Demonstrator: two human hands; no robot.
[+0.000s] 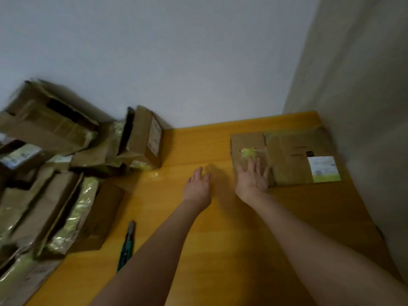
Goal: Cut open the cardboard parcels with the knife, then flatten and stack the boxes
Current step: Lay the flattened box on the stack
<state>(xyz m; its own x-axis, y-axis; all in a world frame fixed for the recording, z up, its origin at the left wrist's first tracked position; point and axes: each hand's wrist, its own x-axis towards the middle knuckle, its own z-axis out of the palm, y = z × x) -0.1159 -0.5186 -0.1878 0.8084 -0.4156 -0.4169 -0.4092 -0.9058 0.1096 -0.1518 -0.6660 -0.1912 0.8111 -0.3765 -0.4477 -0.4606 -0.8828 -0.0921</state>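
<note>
A flattened cardboard box with a white and green label lies at the far right of the yellow table. My right hand is open, palm up, its fingers over the box's near left corner. My left hand is open too, palm up, above bare table just left of the box. A green-handled utility knife lies on the table near my left forearm, held by neither hand. A pile of cardboard parcels with yellow-green tape fills the left side; an upright parcel stands at its right edge.
A white wall runs behind the table. A beige surface rises along the table's right edge, close to the flattened box. Bare tabletop lies between the pile and the box.
</note>
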